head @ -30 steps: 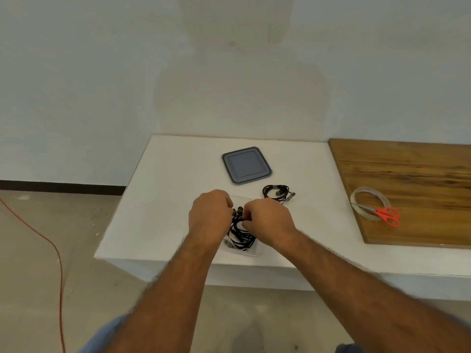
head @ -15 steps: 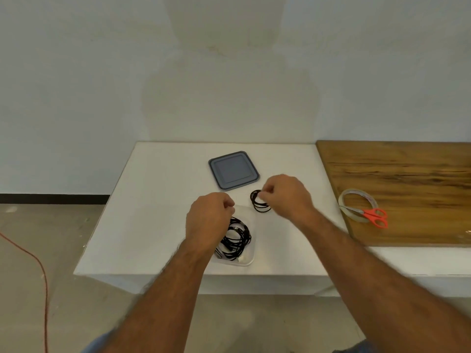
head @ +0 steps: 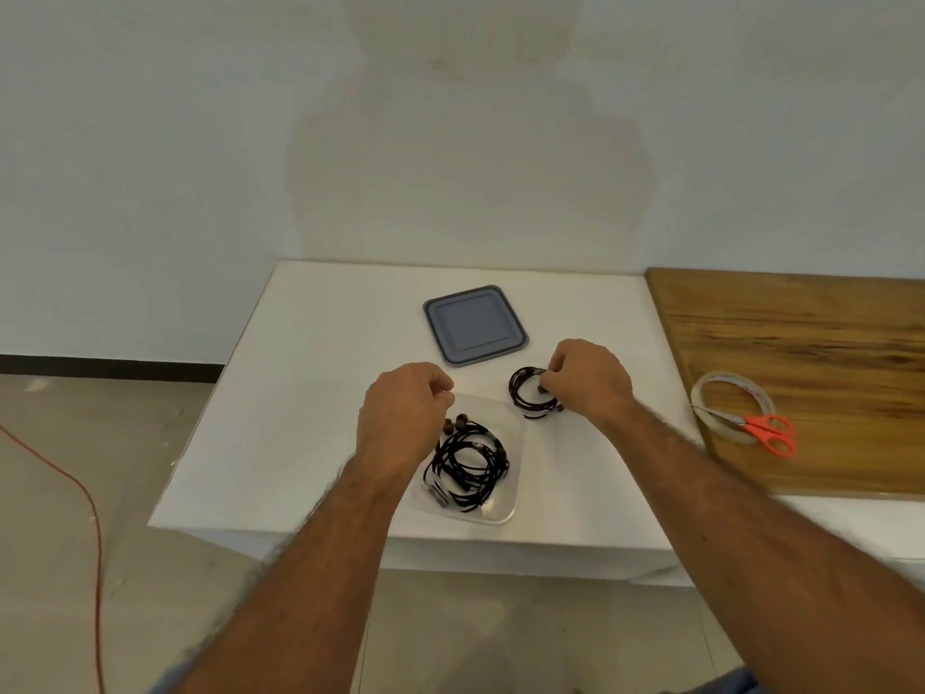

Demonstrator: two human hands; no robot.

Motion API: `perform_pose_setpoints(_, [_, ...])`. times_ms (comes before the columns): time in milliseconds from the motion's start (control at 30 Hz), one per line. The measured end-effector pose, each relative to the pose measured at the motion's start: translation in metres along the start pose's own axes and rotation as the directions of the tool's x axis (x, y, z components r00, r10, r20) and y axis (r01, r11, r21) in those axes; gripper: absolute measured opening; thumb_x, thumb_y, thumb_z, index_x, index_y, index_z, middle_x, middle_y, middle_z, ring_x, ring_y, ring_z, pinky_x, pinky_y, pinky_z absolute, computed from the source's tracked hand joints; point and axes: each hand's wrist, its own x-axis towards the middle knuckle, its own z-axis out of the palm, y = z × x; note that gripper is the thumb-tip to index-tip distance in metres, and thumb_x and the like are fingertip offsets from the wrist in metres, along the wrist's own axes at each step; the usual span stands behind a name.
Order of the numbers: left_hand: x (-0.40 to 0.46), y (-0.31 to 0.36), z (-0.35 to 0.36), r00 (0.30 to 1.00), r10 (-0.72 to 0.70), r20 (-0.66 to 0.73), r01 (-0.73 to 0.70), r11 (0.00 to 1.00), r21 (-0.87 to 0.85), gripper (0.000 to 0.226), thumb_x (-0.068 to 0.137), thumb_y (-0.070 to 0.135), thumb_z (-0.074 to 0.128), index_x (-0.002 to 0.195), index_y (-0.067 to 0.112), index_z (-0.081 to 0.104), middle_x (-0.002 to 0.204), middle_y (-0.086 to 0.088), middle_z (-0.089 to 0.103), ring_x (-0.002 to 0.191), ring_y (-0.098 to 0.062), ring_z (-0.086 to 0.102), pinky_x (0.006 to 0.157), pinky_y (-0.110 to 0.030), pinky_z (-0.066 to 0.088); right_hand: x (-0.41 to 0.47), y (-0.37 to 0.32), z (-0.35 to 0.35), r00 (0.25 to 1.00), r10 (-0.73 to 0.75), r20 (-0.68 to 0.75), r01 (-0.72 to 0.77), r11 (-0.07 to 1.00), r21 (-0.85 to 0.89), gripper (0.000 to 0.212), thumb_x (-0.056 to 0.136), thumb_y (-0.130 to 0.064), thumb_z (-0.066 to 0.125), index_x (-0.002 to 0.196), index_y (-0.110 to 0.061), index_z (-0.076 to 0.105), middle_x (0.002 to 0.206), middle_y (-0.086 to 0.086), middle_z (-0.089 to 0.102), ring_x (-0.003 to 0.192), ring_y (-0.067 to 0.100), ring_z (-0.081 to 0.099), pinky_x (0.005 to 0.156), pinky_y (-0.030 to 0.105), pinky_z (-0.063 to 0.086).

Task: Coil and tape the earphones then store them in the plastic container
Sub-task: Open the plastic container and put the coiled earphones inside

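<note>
1. A white table (head: 310, 393) stands against a pale wall, and everything else sits on it or beside it.
2. A wooden board (head: 801, 373) lies along the table's right side.
3. A red cable (head: 75, 488) trails across the floor to the left of the table, well apart from the work.
4. A grey lid (head: 474, 325) lies flat near the table's middle, beyond both hands and touching neither.
5. The clear plastic container (head: 505, 513) sits near the front edge with a bundle of black earphones (head: 468, 468) inside; the left forearm covers its near-left corner.
6. The left hand (head: 403, 418) hovers over the container's far-left rim with its fingers curled; whether it holds anything cannot be told.
7. The right hand (head: 590, 380) pinches a second earphone coil (head: 525, 395), which lies on the table just right of the container and outside it.
8. A tape roll (head: 721, 393) rests on the board's near-left part.
9. Orange-handled scissors (head: 766, 430) lie across the tape roll, touching it.
</note>
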Motion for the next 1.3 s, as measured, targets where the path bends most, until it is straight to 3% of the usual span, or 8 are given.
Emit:
perform_pose_setpoints(100, [-0.001, -0.006, -0.003, 0.999, -0.008, 0.031, 0.009, 0.999, -0.034, 0.016, 0.092, 0.023, 0.063, 0.105, 0.021, 0.071, 0.098, 0.007, 0.071, 0.087, -0.008, 0.062, 0.077, -0.021, 0.043, -0.004, 0.006, -0.005, 1.000, 0.000, -0.005, 0.000, 0.999, 0.040, 0.015, 0.083, -0.026, 0.069, 0.094, -0.016, 0.067, 0.091, 0.002, 0.069, 0.086, 0.020, 0.063, 0.069, 0.031, 0.051])
perform_pose_setpoints(233, [-0.001, -0.011, -0.008, 0.994, -0.043, 0.099, 0.058, 0.986, -0.154, 0.014, 0.090, 0.025, 0.065, 0.102, 0.020, 0.070, 0.088, 0.007, 0.070, 0.075, -0.007, 0.065, 0.073, -0.026, 0.052, -0.012, 0.008, -0.021, 0.998, -0.029, -0.058, 0.044, 0.955, 0.293, 0.007, 0.078, -0.021, 0.070, 0.081, -0.016, 0.068, 0.080, -0.001, 0.069, 0.077, 0.017, 0.066, 0.065, 0.033, 0.055])
perform_pose_setpoints(333, [-0.003, -0.007, -0.014, 0.991, -0.020, 0.134, 0.061, 0.948, -0.312, 0.019, 0.091, 0.033, 0.064, 0.105, 0.021, 0.067, 0.092, 0.005, 0.070, 0.079, -0.007, 0.069, 0.071, -0.030, 0.058, -0.027, -0.007, -0.039, 0.983, -0.142, -0.119, 0.177, 0.912, 0.370, 0.004, 0.078, -0.021, 0.071, 0.078, -0.018, 0.068, 0.076, -0.004, 0.069, 0.070, 0.012, 0.065, 0.058, 0.027, 0.051])
perform_pose_setpoints(467, [-0.009, 0.002, -0.024, 0.987, 0.039, 0.153, 0.027, 0.914, -0.405, 0.022, 0.092, 0.040, 0.061, 0.107, 0.024, 0.067, 0.094, 0.007, 0.071, 0.083, -0.006, 0.070, 0.067, -0.028, 0.058, -0.053, -0.035, -0.039, 0.962, -0.268, -0.059, 0.264, 0.847, 0.462, 0.003, 0.076, -0.018, 0.071, 0.074, -0.018, 0.068, 0.071, -0.002, 0.070, 0.065, 0.013, 0.066, 0.055, 0.026, 0.050])
perform_pose_setpoints(667, [-0.015, -0.016, -0.035, 0.988, -0.043, 0.148, 0.083, 0.958, -0.275, 0.010, 0.088, 0.023, 0.070, 0.097, 0.019, 0.069, 0.082, 0.003, 0.072, 0.074, -0.007, 0.070, 0.060, -0.025, 0.053, -0.069, -0.061, -0.011, 0.951, -0.302, 0.070, 0.264, 0.907, 0.329, 0.007, 0.076, -0.025, 0.069, 0.070, -0.025, 0.067, 0.068, -0.006, 0.070, 0.065, 0.012, 0.068, 0.065, 0.035, 0.059])
perform_pose_setpoints(867, [-0.014, -0.027, -0.036, 0.994, -0.084, 0.074, 0.091, 0.992, -0.092, 0.007, 0.083, 0.022, 0.072, 0.079, 0.026, 0.068, 0.072, 0.006, 0.070, 0.071, -0.010, 0.069, 0.067, -0.032, 0.060, -0.070, -0.082, 0.010, 0.966, -0.235, 0.108, 0.215, 0.962, 0.171, 0.006, 0.078, -0.023, 0.068, 0.074, -0.018, 0.069, 0.076, -0.003, 0.070, 0.075, 0.015, 0.065, 0.064, 0.028, 0.053])
perform_pose_setpoints(1100, [-0.009, -0.028, -0.025, 0.994, -0.080, 0.071, 0.076, 0.996, 0.054, 0.007, 0.083, 0.024, 0.072, 0.091, 0.025, 0.073, 0.073, 0.011, 0.065, 0.077, -0.012, 0.066, 0.073, -0.027, 0.053, -0.076, -0.090, 0.030, 0.960, -0.272, 0.064, 0.276, 0.960, -0.057, 0.015, 0.085, -0.028, 0.062, 0.091, -0.014, 0.065, 0.079, 0.000, 0.061, 0.073, 0.020, 0.058, 0.062, 0.029, 0.048])
perform_pose_setpoints(1300, [-0.008, -0.029, -0.024, 0.990, -0.113, 0.082, 0.110, 0.993, 0.038, 0.008, 0.081, 0.024, 0.074, 0.082, 0.029, 0.068, 0.078, 0.007, 0.070, 0.080, -0.015, 0.068, 0.077, -0.036, 0.058, -0.073, -0.086, 0.028, 0.957, -0.282, 0.060, 0.287, 0.954, -0.085, 0.021, 0.086, -0.034, 0.061, 0.085, -0.013, 0.067, 0.074, -0.001, 0.060, 0.070, 0.020, 0.058, 0.059, 0.028, 0.046])
